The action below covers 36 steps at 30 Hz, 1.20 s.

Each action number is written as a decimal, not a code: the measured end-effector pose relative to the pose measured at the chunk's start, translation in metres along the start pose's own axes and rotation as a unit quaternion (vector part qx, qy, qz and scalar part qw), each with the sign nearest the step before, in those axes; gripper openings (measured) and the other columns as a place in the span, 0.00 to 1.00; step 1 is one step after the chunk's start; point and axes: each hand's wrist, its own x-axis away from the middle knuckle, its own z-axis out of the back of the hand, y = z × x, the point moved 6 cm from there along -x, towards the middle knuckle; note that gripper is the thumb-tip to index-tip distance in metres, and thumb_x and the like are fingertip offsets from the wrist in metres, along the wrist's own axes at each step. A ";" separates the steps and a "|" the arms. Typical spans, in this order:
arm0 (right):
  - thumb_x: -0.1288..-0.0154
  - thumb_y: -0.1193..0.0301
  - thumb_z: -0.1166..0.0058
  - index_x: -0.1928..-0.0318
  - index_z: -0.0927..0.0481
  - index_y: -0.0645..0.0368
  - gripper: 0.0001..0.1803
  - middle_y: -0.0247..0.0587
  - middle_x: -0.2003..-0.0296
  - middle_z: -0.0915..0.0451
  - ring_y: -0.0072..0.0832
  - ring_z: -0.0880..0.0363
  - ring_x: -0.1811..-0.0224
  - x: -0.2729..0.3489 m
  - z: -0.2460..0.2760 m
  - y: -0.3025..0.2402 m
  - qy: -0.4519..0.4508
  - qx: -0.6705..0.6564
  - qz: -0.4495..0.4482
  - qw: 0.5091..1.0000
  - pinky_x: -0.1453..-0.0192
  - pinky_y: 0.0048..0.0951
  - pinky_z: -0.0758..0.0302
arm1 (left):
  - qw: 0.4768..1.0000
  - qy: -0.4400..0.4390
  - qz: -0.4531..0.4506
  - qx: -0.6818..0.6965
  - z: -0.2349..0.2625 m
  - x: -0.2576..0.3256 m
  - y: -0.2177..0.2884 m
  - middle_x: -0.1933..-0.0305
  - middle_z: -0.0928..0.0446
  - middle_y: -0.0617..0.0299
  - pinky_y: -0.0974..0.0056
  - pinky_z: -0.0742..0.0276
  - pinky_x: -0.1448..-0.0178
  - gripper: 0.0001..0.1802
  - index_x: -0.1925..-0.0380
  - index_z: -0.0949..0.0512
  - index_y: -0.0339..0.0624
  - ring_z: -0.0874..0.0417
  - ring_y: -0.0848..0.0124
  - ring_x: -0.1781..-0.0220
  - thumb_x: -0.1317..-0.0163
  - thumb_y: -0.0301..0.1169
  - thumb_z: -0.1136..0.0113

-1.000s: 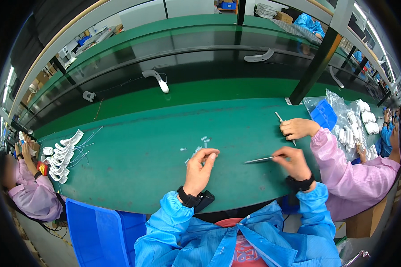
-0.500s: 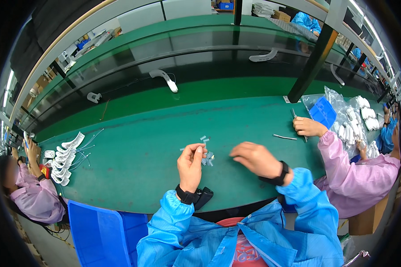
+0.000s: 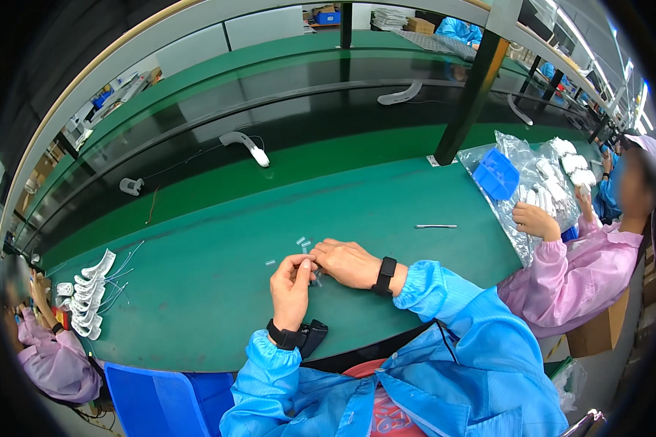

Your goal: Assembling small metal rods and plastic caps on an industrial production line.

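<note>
Above the green work table (image 3: 219, 306), my two hands meet at their fingertips. My left hand (image 3: 291, 291) has thumb and fingers pinched together; whatever sits in the pinch is too small or hidden. Reaching in from the right, my right hand (image 3: 348, 264) bends its fingers down against the left fingertips, and these also hide what they may grip. Small clear bluish tube pieces (image 3: 302, 242) lie just beyond and under the hands. One loose tube piece (image 3: 270, 263) rests apart to the left.
White curved parts with wires (image 3: 89, 295) lie at left. A thin silvery rod (image 3: 436, 226) is right of my hands. Farther right, a blue bin (image 3: 496, 175) sits on plastic bags beside a co-worker's hand (image 3: 536, 221). A white curved piece (image 3: 249, 148) lies across the back strip.
My right hand has swung left, from apart over the table to touching my left hand's fingertips. The co-worker's hand at right no longer shows the thin rod it held. The view has shifted right.
</note>
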 end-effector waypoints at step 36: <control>0.41 0.73 0.40 0.65 0.24 0.61 0.08 0.45 0.73 0.18 0.43 0.18 0.70 0.029 0.019 0.013 0.106 -0.198 -0.108 0.968 0.67 0.41 0.26 | 0.995 -0.044 0.031 -0.088 -0.017 -0.007 -0.010 0.72 0.25 0.65 0.75 0.32 0.74 0.06 0.61 0.21 0.33 0.25 0.79 0.73 0.35 0.25 0.41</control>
